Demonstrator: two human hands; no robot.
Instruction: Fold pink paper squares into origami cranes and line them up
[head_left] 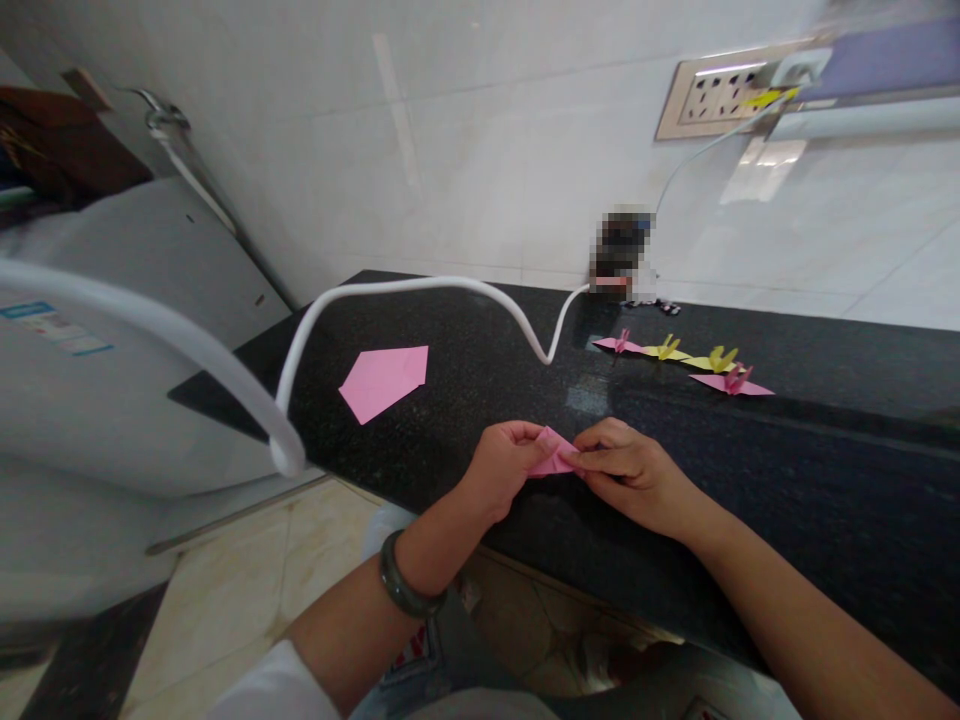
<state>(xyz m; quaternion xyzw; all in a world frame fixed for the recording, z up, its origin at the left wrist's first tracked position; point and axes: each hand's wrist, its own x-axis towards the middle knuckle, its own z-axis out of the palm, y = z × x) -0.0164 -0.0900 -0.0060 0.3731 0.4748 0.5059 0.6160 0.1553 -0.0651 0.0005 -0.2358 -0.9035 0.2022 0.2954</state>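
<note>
Between both hands is a small folded piece of pink origami paper (551, 452), held just above or on the black countertop (480, 390). My left hand (506, 460) pinches its left side, thumb on top. My right hand (630, 468) grips its right end with thumb and fingertips closed. To the left lie flat pink paper sheets (386, 380). At the back right stand folded paper cranes in a row: a pink crane (621, 343), a yellow crane (666, 348), another yellow crane (720, 360) and a nearer pink crane (735, 382).
A white flexible stand arm (442, 284) bends across the counter's left and back, holding a blurred-out device (624, 245) against the tiled wall. A socket panel (720, 90) with a plugged-in cable is at upper right. A white appliance (150, 350) stands left, past the counter's edge.
</note>
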